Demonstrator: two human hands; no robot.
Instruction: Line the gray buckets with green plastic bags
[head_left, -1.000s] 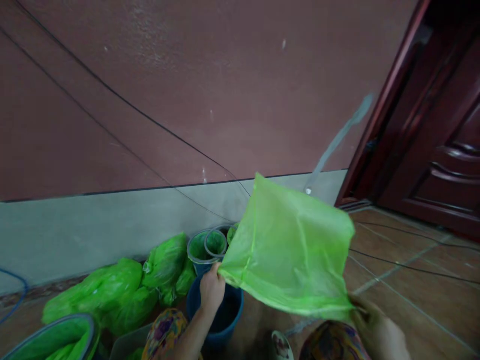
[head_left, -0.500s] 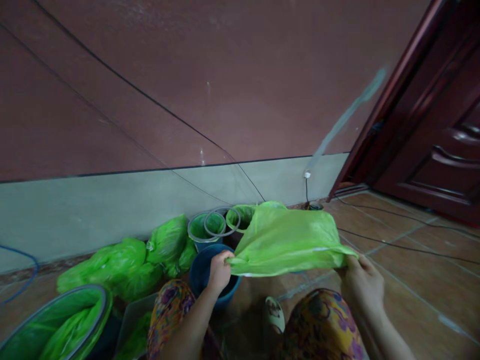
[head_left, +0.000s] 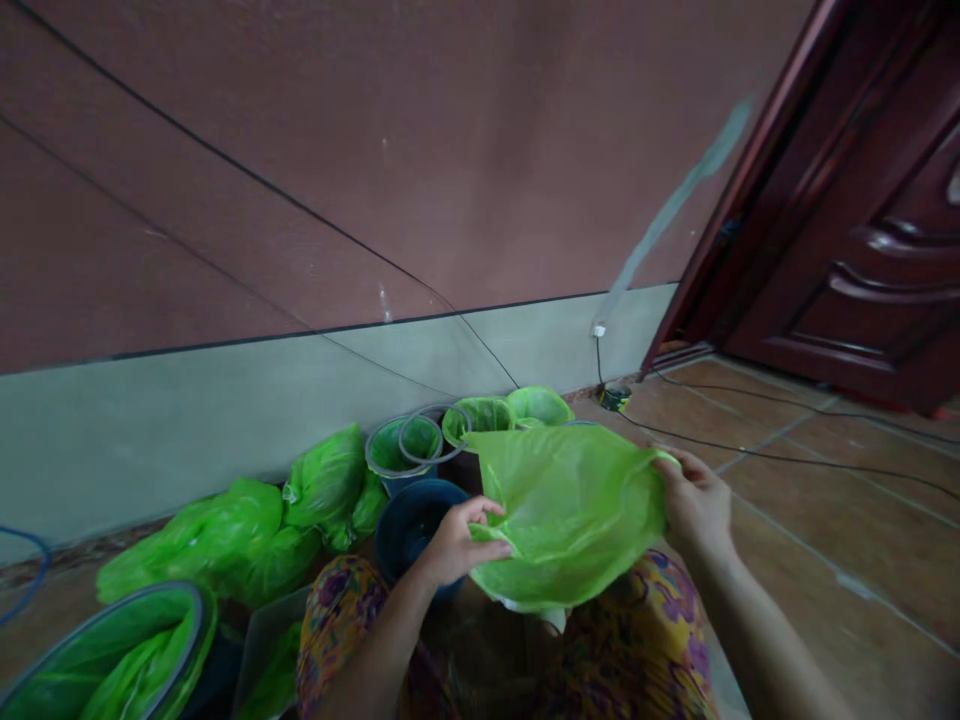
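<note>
Your right hand (head_left: pixel 697 500) grips the green bag (head_left: pixel 574 500) by its edge, the fabric pinched between thumb and fingers. Your left hand (head_left: pixel 469 540) is at the opposite edge, thumb and fingers parted around the fabric; how firmly it touches, you cannot tell from here. The bag is between your two hands, above and just beyond your knees (head_left: pixel 645 640), its mouth spread and facing you (it hides part of the knee on your right).

Just beyond your left hand you have a blue bucket (head_left: pixel 420 495) on the floor (head_left: pixel 795 540). Behind that, against the wall (head_left: pixel 300 220), is a bin (head_left: pixel 409 480) lined in green, with a grey ring (head_left: pixel 431 407) lying across its top and reaching past its rim. Two more green liners (head_left: pixel 480 415) show to the right of it.

To your left, green bundles (head_left: pixel 210 540) lie heaped along the wall. Nearer you are a big bin (head_left: pixel 201 620) with a grey rim and green fabric inside, and a box (head_left: pixel 251 640) that also has green in it. Over to your right, a small tin (head_left: pixel 615 398) sits by the wall near the door (head_left: pixel 847 290), and dark cables (head_left: pixel 765 453) run across the floor.
</note>
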